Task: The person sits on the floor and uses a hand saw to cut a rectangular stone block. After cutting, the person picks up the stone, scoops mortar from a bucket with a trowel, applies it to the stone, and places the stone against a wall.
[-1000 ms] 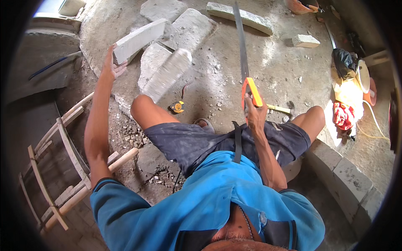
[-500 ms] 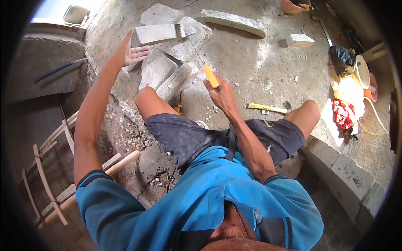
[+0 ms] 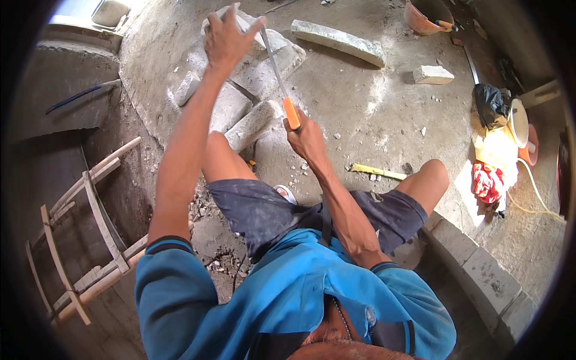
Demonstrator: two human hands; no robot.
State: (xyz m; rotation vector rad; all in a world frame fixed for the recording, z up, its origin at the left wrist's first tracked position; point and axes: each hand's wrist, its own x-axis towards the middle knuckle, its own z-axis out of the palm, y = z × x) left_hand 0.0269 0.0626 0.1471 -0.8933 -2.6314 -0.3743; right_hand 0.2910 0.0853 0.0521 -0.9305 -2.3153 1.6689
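head view: the left hand [image 3: 225,45] is out between eleven and twelve o'clock, its fingers spread apart over a pale block [image 3: 245,23]; whether they are clamped on it, i cannot tell. the right hand [image 3: 309,137], just off centre toward twelve, has its fingers closed round the orange handle [image 3: 290,113] of a saw [image 3: 276,69], whose thin blade runs toward half past eleven and ends by the left thumb [image 3: 252,31]. broken grey slabs [image 3: 227,107] lie at eleven, a long block [image 3: 339,43] between twelve and one, a small block [image 3: 433,75] near two, a yellow-handled hammer [image 3: 375,171] at three, a wooden frame [image 3: 100,211] near nine
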